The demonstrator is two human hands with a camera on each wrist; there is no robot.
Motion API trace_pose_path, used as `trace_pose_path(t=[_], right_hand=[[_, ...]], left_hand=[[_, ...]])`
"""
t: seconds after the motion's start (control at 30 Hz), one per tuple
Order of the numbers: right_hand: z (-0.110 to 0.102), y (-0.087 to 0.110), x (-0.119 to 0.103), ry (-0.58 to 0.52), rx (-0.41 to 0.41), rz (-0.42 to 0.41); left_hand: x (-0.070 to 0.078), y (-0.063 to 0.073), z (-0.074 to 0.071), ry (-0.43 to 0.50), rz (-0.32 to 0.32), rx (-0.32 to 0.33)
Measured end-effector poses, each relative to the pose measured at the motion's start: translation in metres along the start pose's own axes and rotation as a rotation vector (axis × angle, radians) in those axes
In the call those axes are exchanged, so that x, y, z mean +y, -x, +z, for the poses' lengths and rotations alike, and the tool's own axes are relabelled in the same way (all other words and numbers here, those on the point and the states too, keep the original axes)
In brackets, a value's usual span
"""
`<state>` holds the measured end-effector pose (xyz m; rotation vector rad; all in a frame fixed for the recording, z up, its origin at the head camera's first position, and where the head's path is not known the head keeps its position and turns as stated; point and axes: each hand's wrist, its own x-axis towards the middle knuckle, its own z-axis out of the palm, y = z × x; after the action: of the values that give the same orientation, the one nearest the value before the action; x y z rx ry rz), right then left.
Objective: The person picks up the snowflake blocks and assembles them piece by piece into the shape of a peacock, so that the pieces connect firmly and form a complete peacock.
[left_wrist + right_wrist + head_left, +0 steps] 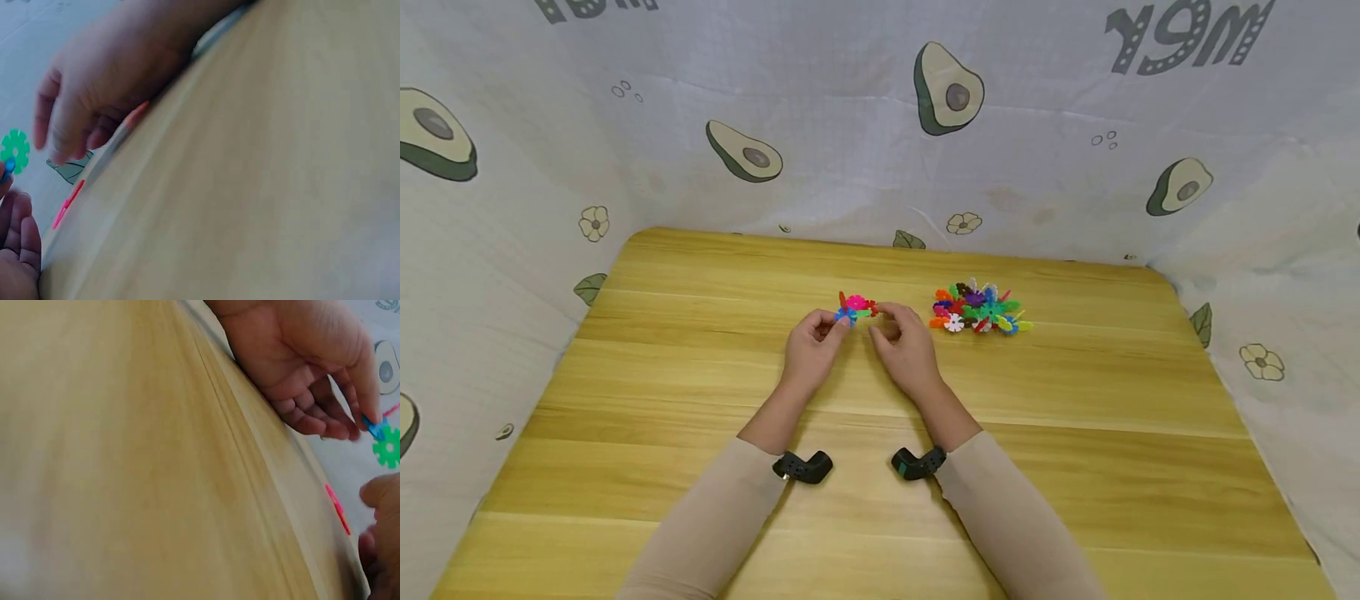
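My left hand [811, 350] pinches a blue notched plastic disc [846, 315] between thumb and fingertips. A green notched disc [387, 447] sits against the blue one, seemingly joined to it. Across from it, my right hand [908, 348] hangs with bent fingers and thumb apart, close to the green disc, and nothing shows in its grasp. Pink [856, 302] and red [872, 308] discs appear just beyond the hands; in the right wrist view, flat pink-red discs [337, 507] lie on the tabletop.
A heap of multicoloured notched discs [977, 308] lies on the wooden table [1075, 467] to the right of my right hand. A printed white cloth [850, 108] hangs behind the table. Dark bands [805, 467] are on both wrists.
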<state>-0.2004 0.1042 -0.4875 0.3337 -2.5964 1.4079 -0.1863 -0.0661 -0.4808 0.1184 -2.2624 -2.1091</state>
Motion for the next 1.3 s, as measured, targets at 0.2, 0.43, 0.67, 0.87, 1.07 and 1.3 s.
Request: trace_pose_path(t=[0.2, 0.43, 0.67, 0.87, 1.07, 1.3], right_hand=[[0.008, -0.009, -0.004, 0.467, -0.200, -0.064], [0.014, -0.010, -0.010, 0.673, -0.347, -0.085], [0.013, -0.006, -0.008, 0.549, -0.091, -0.168], [0.013, -0.007, -0.007, 0.463, -0.022, -0.223], [0.014, -0.006, -0.009, 0.338, 0.045, -0.226], [0.015, -0.002, -0.010, 0.058, 0.053, -0.234]], left_hand=[[0.003, -0.005, -0.004, 0.236, -0.094, 0.126], [0.003, -0.007, -0.006, 0.351, -0.096, 0.120], [0.004, -0.006, -0.007, 0.375, -0.100, 0.105], [0.002, -0.007, -0.007, 0.463, -0.102, 0.112], [-0.001, -0.009, -0.007, 0.488, -0.104, 0.106], [0.001, -0.009, -0.008, 0.426, -0.146, 0.097]])
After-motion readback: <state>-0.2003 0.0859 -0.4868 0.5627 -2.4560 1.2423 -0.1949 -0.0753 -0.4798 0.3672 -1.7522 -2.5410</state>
